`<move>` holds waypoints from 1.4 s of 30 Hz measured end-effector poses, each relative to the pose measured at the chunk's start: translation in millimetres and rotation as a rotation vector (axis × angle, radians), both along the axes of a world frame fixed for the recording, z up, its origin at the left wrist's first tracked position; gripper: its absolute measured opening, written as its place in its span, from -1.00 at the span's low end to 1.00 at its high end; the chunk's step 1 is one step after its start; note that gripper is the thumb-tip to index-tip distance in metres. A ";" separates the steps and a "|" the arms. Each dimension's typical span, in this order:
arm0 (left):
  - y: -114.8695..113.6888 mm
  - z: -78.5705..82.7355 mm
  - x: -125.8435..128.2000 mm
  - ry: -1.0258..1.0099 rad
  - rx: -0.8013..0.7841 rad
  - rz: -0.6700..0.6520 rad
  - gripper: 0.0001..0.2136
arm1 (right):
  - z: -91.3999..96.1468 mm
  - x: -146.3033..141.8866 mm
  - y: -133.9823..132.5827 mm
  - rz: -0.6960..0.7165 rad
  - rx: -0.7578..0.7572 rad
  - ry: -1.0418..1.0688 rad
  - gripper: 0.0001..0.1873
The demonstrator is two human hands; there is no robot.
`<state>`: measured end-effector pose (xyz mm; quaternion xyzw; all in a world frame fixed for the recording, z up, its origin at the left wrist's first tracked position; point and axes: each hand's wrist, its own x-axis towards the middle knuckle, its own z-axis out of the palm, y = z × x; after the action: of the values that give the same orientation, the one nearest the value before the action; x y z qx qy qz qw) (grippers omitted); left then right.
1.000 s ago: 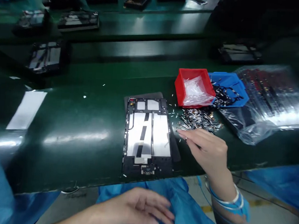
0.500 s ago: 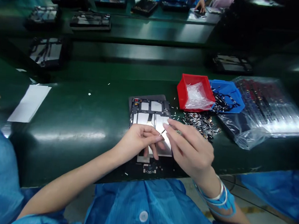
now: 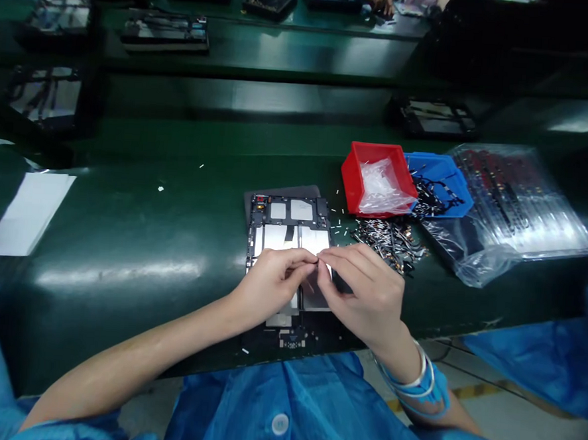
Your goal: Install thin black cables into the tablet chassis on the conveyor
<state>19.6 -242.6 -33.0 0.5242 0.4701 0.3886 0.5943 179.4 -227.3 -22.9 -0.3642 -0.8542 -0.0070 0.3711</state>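
Note:
An open tablet frame [image 3: 288,221] with silver panels lies flat on the green bench in front of me. My left hand [image 3: 270,281] and my right hand [image 3: 364,294] meet fingertip to fingertip just above its middle. Both pinch a tiny part [image 3: 317,260] that is too small to name. The hands cover the lower half of the frame. A loose heap of small dark metal parts [image 3: 390,238] lies just right of the frame, close to my right hand.
A red bin [image 3: 352,177] with clear plastic bits and a blue bin [image 3: 455,183] with black parts stand behind the heap. A plastic bag of parts [image 3: 514,207] lies at right. White paper [image 3: 25,211] lies at left. More frames sit on the far belts.
My right hand left the heap and came over the frame. My left hand rose from my lap to meet it. Their fingertips have closed together.

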 end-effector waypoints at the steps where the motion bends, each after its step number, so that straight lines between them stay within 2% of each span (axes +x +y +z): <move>1: 0.7 -1.8 -1.4 -0.066 -0.079 -0.042 -0.83 | -1.2 0.3 1.5 -0.015 -0.012 0.027 -0.87; 3: 2.0 -4.9 -4.1 -0.205 -0.227 -0.111 -0.77 | -3.6 1.9 5.2 -0.040 -0.026 0.080 -0.85; 5: 3.0 -6.5 -6.3 -0.269 -0.281 -0.136 -0.70 | -5.0 4.1 8.3 -0.026 -0.062 0.113 -0.85; 9: 2.0 -5.2 -7.3 -0.214 -0.210 -0.131 -0.65 | -4.2 8.4 10.7 0.072 -0.205 0.179 -0.88; 13: -1.7 -2.4 -5.2 -0.045 -0.048 -0.102 -0.66 | -3.8 9.2 11.2 0.079 -0.281 0.213 -0.89; 16: -3.2 -0.7 -4.0 0.097 0.070 -0.073 -0.66 | -5.2 7.4 10.1 0.077 -0.250 0.189 -0.86; 19: -1.6 0.5 -5.3 0.047 -0.015 -0.081 -0.65 | -3.8 9.5 11.9 0.077 -0.144 0.132 -0.82; 21: 1.0 1.1 -7.5 -0.066 -0.154 -0.095 -0.63 | 0.3 17.2 21.7 -0.013 -0.073 0.093 -0.82; 23: 3.7 1.5 -9.7 -0.165 -0.254 -0.087 -0.60 | 5.8 30.3 42.1 -0.221 -0.040 0.072 -0.82; 25: 5.5 1.8 -11.1 -0.241 -0.284 -0.065 -0.57 | 10.8 46.3 70.1 -0.481 -0.051 0.058 -0.80; 27: 6.2 2.2 -11.4 -0.296 -0.290 -0.045 -0.56 | 14.0 60.3 96.1 -0.612 -0.112 -0.030 -0.75; 28: 6.2 2.5 -11.3 -0.314 -0.292 -0.041 -0.56 | 15.2 64.9 104.7 -0.601 -0.165 -0.131 -0.77; 30: 5.7 3.0 -11.0 -0.332 -0.301 -0.043 -0.56 | 17.7 67.1 108.2 -0.570 -0.159 -0.221 -0.80; 33: 4.9 3.1 -10.9 -0.350 -0.308 -0.061 -0.57 | 22.1 53.7 81.8 -0.505 0.011 -0.149 -0.82; 34: 4.6 2.7 -10.8 -0.357 -0.307 -0.065 -0.58 | 23.3 46.5 68.6 -0.426 0.057 -0.122 -0.83; 36: 3.9 1.5 -10.0 -0.364 -0.301 -0.070 -0.60 | 24.2 31.6 43.7 -0.143 0.060 -0.120 -0.88; 38: 2.5 0.7 -8.4 -0.349 -0.291 -0.078 -0.63 | 22.4 19.1 26.2 0.063 0.069 -0.180 -0.88; 39: 1.2 1.0 -7.8 -0.334 -0.285 -0.082 -0.65 | 20.6 14.4 20.9 0.115 0.092 -0.212 -0.87; 42: -6.2 6.8 -10.1 -0.263 -0.256 -0.085 -0.66 | 14.1 5.4 14.3 0.153 0.165 -0.232 -0.85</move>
<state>9.5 -248.8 -26.2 0.4084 0.4114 0.3651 0.7285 184.9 -213.0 -8.9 -0.2631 -0.9131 -0.0907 0.2981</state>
